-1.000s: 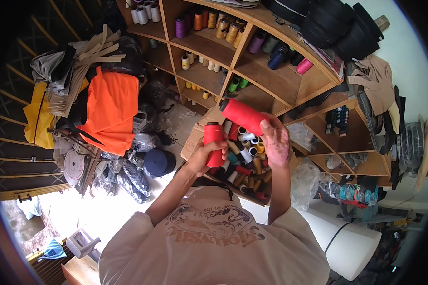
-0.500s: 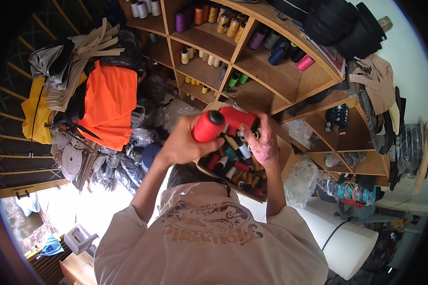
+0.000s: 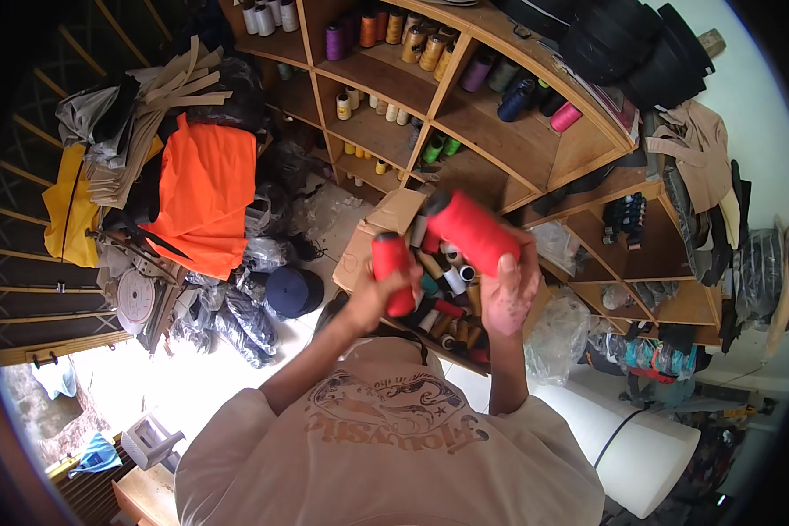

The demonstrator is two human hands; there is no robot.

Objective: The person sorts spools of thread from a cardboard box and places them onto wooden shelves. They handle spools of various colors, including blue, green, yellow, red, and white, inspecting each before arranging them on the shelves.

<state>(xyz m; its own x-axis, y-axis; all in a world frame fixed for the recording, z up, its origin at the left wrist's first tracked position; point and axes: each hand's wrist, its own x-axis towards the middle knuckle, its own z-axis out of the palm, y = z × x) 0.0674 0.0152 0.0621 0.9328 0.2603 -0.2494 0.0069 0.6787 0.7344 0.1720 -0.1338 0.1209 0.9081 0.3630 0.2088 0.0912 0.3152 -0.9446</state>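
Observation:
My left hand (image 3: 379,294) grips a red thread cone (image 3: 392,268), held upright over an open cardboard box (image 3: 368,238). In my right hand (image 3: 508,289) lies a second, larger red thread cone (image 3: 472,230), tilted with its top toward the left. The two cones sit side by side, a little apart. Below them the box holds several spools of thread (image 3: 447,294) in mixed colours.
A wooden shelf unit (image 3: 465,123) with thread spools rises behind the box. An orange cloth (image 3: 203,197) and yellow fabric (image 3: 70,210) hang at the left. Dark bags (image 3: 237,320) lie on the floor. A white roll (image 3: 622,438) stands at the lower right.
Half a second ago both hands held the cones close together, higher up. Now my left hand has lowered its cone and the two cones are apart.

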